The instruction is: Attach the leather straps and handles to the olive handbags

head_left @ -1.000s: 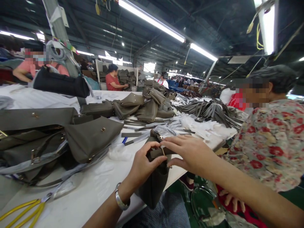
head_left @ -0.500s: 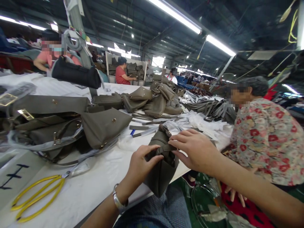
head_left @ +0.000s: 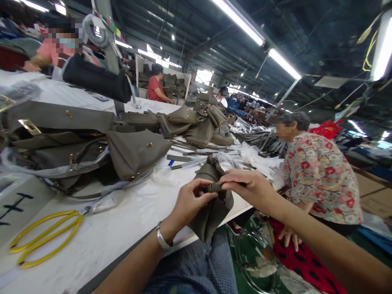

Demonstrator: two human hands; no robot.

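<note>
A small olive-grey handbag (head_left: pixel 206 223) rests on its end at the table's front edge, above my lap. My left hand (head_left: pixel 191 202), with a silver bangle at the wrist, pinches a short strap (head_left: pixel 215 187) on the bag's side between thumb and fingers. From the other side my right hand (head_left: pixel 251 188) grips the same strap, its thumb and fingers pressed together. Part of the strap is hidden behind the fingers. To the left lie yellow-handled scissors (head_left: pixel 50 237) and a larger olive-grey bag (head_left: pixel 137 153) with a gold clasp.
Several olive-grey bags (head_left: pixel 200 132) are heaped farther back, beside loose strips (head_left: pixel 257 134) and clear plastic wrap (head_left: pixel 254 153). A black roll (head_left: pixel 96 77) hangs by a post at the left. A person in a floral shirt (head_left: pixel 324 175) leans close on the right.
My right hand's fingers have drawn in from lying over the bag's top to a pinch on the strap. The person in the floral shirt appears farther left as the view shifts.
</note>
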